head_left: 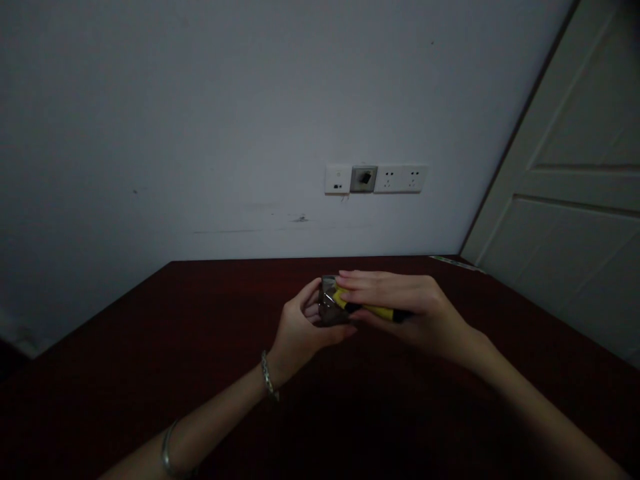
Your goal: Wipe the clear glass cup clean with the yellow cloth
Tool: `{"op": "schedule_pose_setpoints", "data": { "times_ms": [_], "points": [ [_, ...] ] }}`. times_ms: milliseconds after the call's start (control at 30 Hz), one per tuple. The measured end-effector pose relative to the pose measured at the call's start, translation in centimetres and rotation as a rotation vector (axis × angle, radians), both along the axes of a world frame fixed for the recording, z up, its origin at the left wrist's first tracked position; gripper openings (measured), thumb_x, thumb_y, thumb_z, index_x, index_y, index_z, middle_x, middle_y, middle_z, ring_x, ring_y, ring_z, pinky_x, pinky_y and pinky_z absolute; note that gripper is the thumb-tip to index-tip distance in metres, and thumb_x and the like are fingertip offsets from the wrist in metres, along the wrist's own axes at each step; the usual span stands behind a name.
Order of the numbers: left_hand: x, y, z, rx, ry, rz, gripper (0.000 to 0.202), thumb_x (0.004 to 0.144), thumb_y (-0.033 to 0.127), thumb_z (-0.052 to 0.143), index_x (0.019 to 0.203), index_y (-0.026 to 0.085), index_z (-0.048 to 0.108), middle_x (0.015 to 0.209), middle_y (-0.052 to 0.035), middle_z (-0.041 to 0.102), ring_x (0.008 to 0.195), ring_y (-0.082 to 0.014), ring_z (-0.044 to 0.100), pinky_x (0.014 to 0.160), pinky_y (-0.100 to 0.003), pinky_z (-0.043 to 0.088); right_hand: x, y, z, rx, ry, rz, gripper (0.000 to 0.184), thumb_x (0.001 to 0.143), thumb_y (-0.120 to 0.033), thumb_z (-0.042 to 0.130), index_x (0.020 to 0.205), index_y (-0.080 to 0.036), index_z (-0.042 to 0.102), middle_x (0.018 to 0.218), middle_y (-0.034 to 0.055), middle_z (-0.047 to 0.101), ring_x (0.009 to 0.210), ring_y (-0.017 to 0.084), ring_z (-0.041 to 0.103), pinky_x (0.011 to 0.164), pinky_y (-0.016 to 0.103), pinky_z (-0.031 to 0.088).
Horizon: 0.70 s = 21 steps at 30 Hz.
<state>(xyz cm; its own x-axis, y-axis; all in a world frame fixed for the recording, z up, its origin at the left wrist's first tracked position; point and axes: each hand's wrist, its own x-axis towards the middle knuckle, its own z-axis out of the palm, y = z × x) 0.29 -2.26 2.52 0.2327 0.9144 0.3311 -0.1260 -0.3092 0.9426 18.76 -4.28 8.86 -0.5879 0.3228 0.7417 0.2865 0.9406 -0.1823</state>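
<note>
So there's one shiny, dark, see-through-looking block (330, 311) and one yellow-and-black stick-like thing (381, 312), plus two hands working them. The block's glossy with bright glints, kinda boxy, and honestly too dim to say what it is. It sits between the hands, above the middle of a dark red table (200, 347); can't tell if it touches the top. Left hand (297, 327) has it cupped, thumb along the near side, fingers behind. Right hand (415, 295) is wrapped round the yellow-and-black thing, fingers above, thumb below, its yellow end right up by the block, and those fingers hide a good chunk of both. Two bands on the left arm: a patterned bracelet (267, 373) and a plain bangle (167, 450). Past the table there's a pale wall (200, 133) with four plates (399, 179) in a row, three white, one grey, and one panelled door (575, 220) off to the right.
</note>
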Motion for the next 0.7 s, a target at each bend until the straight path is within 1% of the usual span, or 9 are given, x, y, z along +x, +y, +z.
{"op": "schedule_pose_setpoints", "data": {
  "times_ms": [67,167,233,333,400,467,567,700],
  "points": [
    [0.0,0.1,0.1,0.023,-0.021,-0.019,0.074,0.051,0.019,0.083,0.118,0.011,0.052,0.116,-0.0167,0.065,0.101,-0.0268,0.065,0.085,-0.035,0.056,0.0,-0.4,0.3,0.006,-0.060,0.034,0.033,0.084,-0.013,0.062,0.116,-0.020,0.062,0.122,0.0067,0.063,0.117,0.020,0.056,0.103,0.039,0.046],
    [-0.1,0.2,0.1,0.083,-0.014,0.017,0.078,0.048,0.016,0.084,0.119,0.012,0.051,0.117,-0.0165,0.064,0.101,-0.0267,0.065,0.084,-0.034,0.057,-0.2,-1.0,0.6,0.016,-0.136,0.049,0.033,0.084,-0.010,0.060,0.117,-0.014,0.060,0.125,0.0087,0.061,0.122,0.019,0.051,0.107,0.037,0.042],
    [-0.1,0.1,0.1,0.152,0.014,0.039,0.079,0.049,0.017,0.083,0.120,0.013,0.051,0.115,-0.0152,0.066,0.100,-0.0260,0.066,0.084,-0.034,0.057,-0.3,-1.1,0.6,0.029,-0.158,0.048,0.035,0.085,-0.008,0.059,0.119,-0.012,0.059,0.128,0.0095,0.058,0.125,0.018,0.049,0.108,0.036,0.041],
    [-0.1,-0.2,0.1,0.261,0.100,0.074,0.071,0.052,0.020,0.083,0.117,0.015,0.054,0.113,-0.0125,0.067,0.098,-0.0245,0.066,0.085,-0.034,0.056,-0.3,-0.7,0.4,0.059,-0.141,0.008,0.036,0.085,-0.008,0.057,0.120,-0.016,0.058,0.128,0.0086,0.059,0.123,0.018,0.050,0.106,0.038,0.042],
    [-0.1,-0.4,-0.1,0.281,0.148,0.095,0.072,0.051,0.021,0.084,0.117,0.015,0.055,0.112,-0.0120,0.067,0.097,-0.0245,0.066,0.085,-0.034,0.056,-0.2,-0.4,0.1,0.062,-0.098,-0.018,0.036,0.085,-0.010,0.058,0.120,-0.020,0.059,0.125,0.0075,0.061,0.120,0.019,0.053,0.105,0.040,0.044],
    [-0.1,-0.4,-0.2,0.246,0.133,0.073,0.074,0.051,0.022,0.085,0.118,0.015,0.055,0.113,-0.0125,0.066,0.098,-0.0252,0.066,0.086,-0.036,0.056,-0.1,-0.1,0.0,0.053,-0.042,-0.037,0.037,0.084,-0.012,0.061,0.120,-0.021,0.059,0.121,0.0071,0.064,0.116,0.019,0.057,0.102,0.039,0.046],
    [-0.1,-0.2,-0.2,0.125,0.042,0.018,0.077,0.049,0.020,0.085,0.119,0.013,0.054,0.115,-0.0145,0.065,0.101,-0.0269,0.065,0.087,-0.037,0.056,0.0,0.0,0.0,0.023,0.004,-0.029,0.035,0.083,-0.013,0.063,0.117,-0.020,0.062,0.118,0.0072,0.065,0.113,0.019,0.059,0.100,0.038,0.048],
    [-0.2,0.4,0.0,-0.007,-0.026,0.034,0.083,0.047,0.014,0.083,0.123,0.009,0.049,0.117,-0.0186,0.064,0.101,-0.0283,0.065,0.084,-0.037,0.057,-0.2,-0.5,0.4,-0.023,-0.084,0.060,0.036,0.083,-0.012,0.062,0.118,-0.021,0.061,0.120,0.0059,0.065,0.117,0.020,0.056,0.103,0.039,0.045]
  ]
}}
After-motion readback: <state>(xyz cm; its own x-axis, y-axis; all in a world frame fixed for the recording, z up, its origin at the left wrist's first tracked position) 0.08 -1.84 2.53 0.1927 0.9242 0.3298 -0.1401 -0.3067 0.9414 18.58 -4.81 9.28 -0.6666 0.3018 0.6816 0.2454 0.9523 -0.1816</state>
